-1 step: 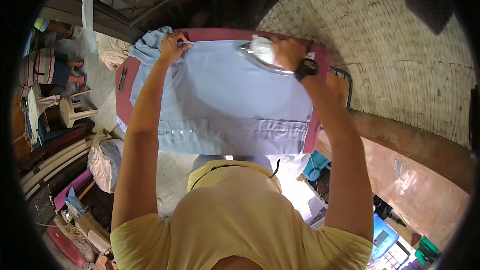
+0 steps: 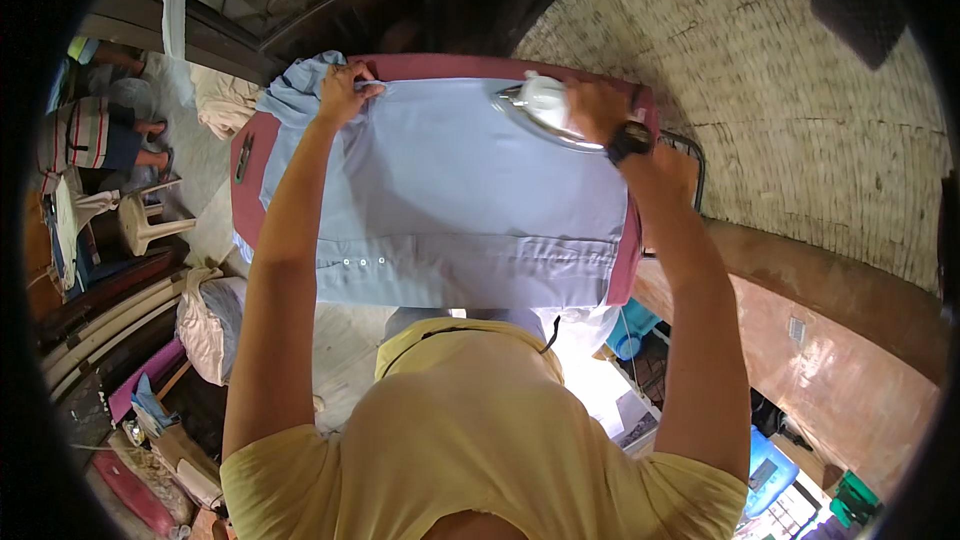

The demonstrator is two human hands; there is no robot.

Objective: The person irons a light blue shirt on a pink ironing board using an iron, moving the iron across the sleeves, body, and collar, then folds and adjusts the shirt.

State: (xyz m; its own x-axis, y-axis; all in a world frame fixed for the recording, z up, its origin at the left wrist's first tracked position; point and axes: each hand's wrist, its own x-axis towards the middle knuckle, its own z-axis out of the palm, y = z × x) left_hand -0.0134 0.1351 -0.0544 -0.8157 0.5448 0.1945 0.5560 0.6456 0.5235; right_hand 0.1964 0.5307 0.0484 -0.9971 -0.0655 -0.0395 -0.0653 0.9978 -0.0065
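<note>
A light blue shirt (image 2: 460,190) lies spread flat over a maroon ironing board (image 2: 245,190). My left hand (image 2: 343,90) pinches the shirt's cloth at the far left edge and holds it taut. My right hand (image 2: 595,105), with a black watch on the wrist, grips the handle of a white iron with a shiny metal sole (image 2: 540,105). The iron rests on the shirt near the board's far right corner.
A brick wall (image 2: 760,90) rises to the right. A white plastic stool (image 2: 140,225) and a seated person in striped clothes (image 2: 90,135) are at left. Cloth bundles (image 2: 205,325) and clutter lie on the floor at lower left. A blue container (image 2: 768,470) sits at lower right.
</note>
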